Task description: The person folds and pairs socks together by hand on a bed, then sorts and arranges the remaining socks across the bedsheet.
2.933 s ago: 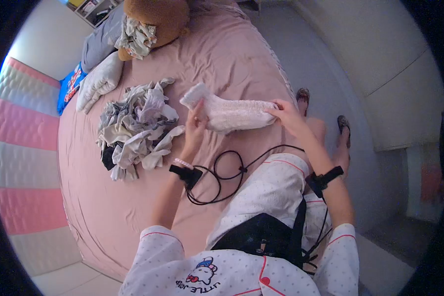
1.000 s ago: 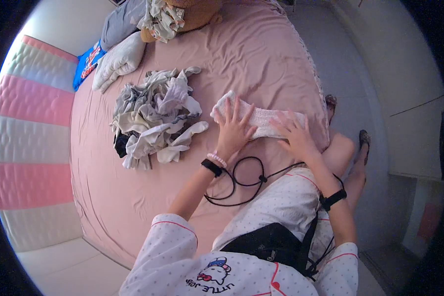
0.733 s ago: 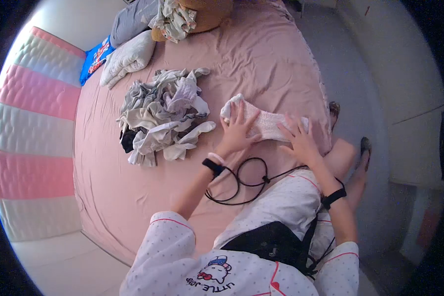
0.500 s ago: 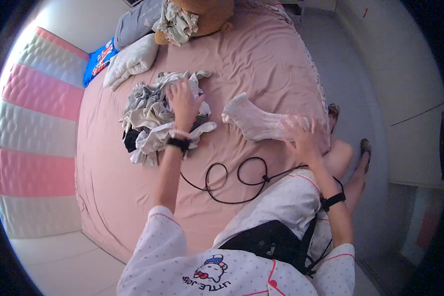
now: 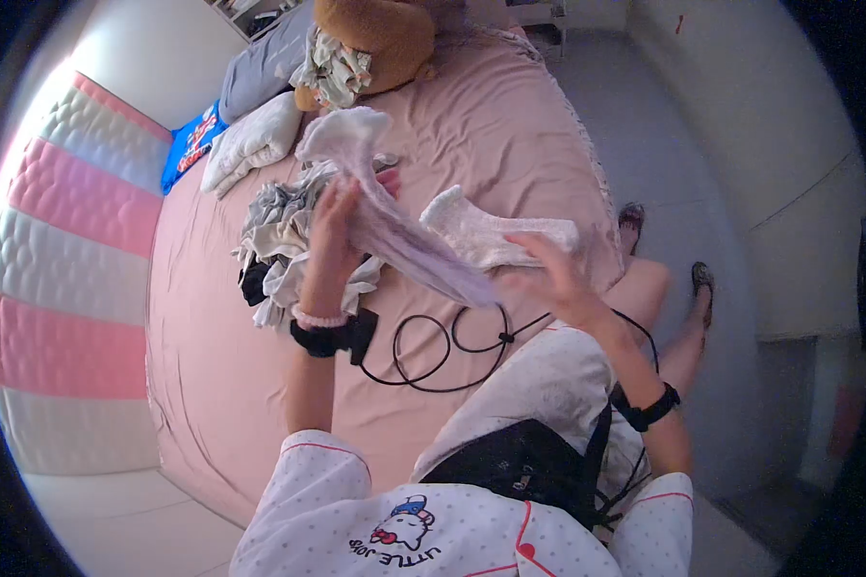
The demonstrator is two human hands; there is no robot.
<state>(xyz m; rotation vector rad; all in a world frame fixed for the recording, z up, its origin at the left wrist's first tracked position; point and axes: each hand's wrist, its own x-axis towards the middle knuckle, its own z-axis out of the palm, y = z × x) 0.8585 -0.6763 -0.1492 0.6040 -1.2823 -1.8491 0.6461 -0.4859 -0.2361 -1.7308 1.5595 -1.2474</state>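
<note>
A long fuzzy white sock (image 5: pixel 409 248) hangs in the air, gripped near its middle by my left hand (image 5: pixel 330 231). Its wide cuff points up and away, and its narrow end slants down to the right, smeared by motion. Close to that narrow end, my right hand (image 5: pixel 560 287) has its fingers apart, with nothing visible in them. A similar white sock (image 5: pixel 476 229) lies on the bed just beyond the right hand. Beneath and behind my left hand is a crumpled pile of grey, white and black socks (image 5: pixel 277 236), partly covered by the hand.
The bed has a wrinkled pink sheet (image 5: pixel 212 385). A black cable (image 5: pixel 423 387) loops across it near my lap. Further back are a folded white quilt (image 5: pixel 252 144), a blue pillow (image 5: pixel 191 144), a grey pillow (image 5: pixel 265 62) and a brown plush toy (image 5: pixel 380 38). The floor (image 5: pixel 664 192) runs along the right.
My left hand has lifted a fuzzy sock from the pile, raising it toward the right hand. The right hand has left the sock on the bed and shifted slightly left and down.
</note>
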